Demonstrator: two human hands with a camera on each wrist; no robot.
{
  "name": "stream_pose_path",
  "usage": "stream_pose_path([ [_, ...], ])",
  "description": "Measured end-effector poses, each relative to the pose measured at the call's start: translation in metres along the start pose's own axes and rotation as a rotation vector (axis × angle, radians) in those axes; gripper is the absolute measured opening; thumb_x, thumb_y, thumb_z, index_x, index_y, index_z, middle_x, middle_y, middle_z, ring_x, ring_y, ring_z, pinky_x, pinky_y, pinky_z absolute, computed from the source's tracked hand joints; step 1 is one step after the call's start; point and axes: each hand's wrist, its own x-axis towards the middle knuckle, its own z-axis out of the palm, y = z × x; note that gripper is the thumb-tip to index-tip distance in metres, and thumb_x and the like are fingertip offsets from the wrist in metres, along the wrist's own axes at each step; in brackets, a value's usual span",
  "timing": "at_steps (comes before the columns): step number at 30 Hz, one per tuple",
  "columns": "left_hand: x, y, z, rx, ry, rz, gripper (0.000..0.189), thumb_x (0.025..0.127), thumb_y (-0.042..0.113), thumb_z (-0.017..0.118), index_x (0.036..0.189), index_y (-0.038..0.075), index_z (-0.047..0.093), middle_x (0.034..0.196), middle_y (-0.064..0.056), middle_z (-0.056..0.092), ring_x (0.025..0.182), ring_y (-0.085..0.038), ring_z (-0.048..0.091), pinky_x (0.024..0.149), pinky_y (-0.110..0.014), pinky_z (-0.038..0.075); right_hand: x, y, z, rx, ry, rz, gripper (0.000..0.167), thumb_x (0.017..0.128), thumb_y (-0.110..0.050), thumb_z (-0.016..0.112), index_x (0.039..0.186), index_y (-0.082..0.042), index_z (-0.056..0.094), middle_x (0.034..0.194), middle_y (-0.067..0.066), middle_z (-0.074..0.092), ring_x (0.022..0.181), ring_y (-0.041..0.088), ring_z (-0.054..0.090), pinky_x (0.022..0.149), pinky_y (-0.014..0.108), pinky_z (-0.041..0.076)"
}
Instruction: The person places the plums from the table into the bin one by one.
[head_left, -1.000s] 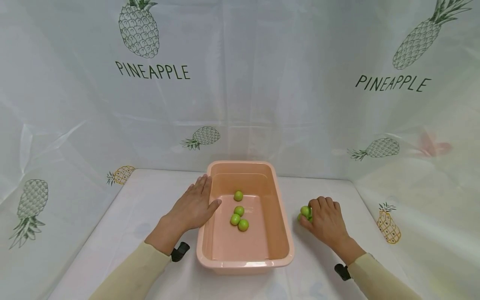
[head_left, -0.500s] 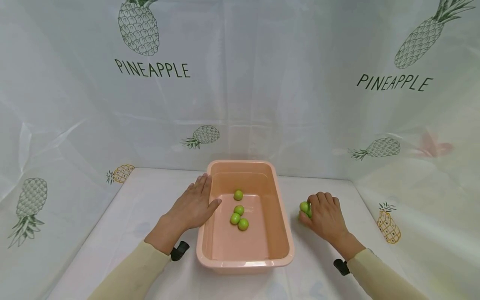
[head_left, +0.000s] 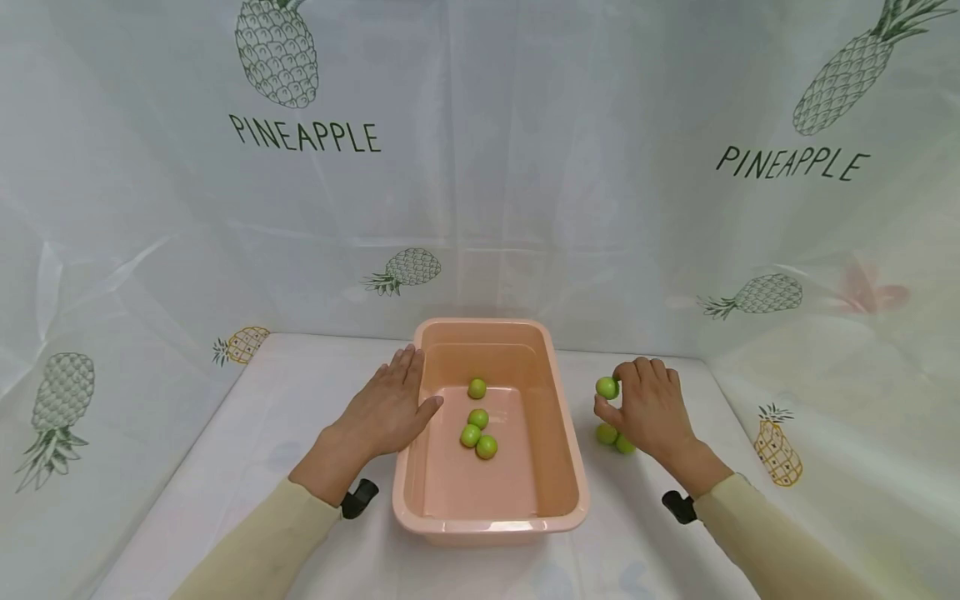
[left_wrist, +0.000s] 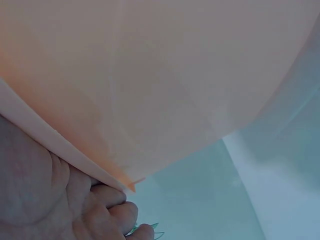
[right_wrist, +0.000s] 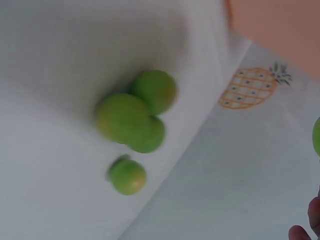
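My right hand [head_left: 654,410] pinches one small round green fruit [head_left: 607,387] between thumb and fingers, raised above the table right of the peach plastic tub [head_left: 491,527]. In the right wrist view only a sliver of the held fruit and a few fingertips [right_wrist: 316,215] show at the right edge. Loose green fruits [right_wrist: 123,118] lie on the table beneath this hand; in the head view it partly hides them. Against the tub's left rim rests my left hand [head_left: 386,407], fingers straight and thumb over the edge. Several green fruits [head_left: 487,447] lie on the tub's floor.
A white cloth [head_left: 300,383] covers the table. White sheets [head_left: 570,208] printed with pineapples rise behind it and at both sides. The tub's right wall [head_left: 558,417] stands between its inside and the right hand.
My right hand has risen and moved slightly away from me with one green fruit, uncovering others on the table. The left hand and the tub have stayed in place.
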Motion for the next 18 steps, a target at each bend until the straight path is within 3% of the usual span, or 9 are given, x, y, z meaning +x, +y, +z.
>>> stream_pose_path([
  [9,0.000,0.000,-0.003,0.026,-0.008,0.003,0.084,0.111,0.048,0.043,0.163,-0.012,0.018,0.172,-0.030,0.016,0.162,-0.043,0.016,0.130,-0.057,0.022,0.043,-0.024,-0.020,0.088,-0.108,0.126,0.038,0.084,-0.036,0.073,0.094,-0.001,0.063,0.083,0.012,0.057,0.080,0.033,0.049,0.071,0.046,0.038],
  [18,0.001,0.000,-0.002,0.035,-0.025,-0.006,0.084,0.111,0.049,0.043,0.164,-0.011,0.017,0.172,-0.030,0.015,0.162,-0.043,0.014,0.130,-0.058,0.021,0.075,-0.059,-0.016,0.156,-0.168,0.122,0.039,0.086,-0.039,0.070,0.096,-0.003,0.063,0.084,0.009,0.054,0.082,0.031,0.047,0.076,0.046,0.038],
])
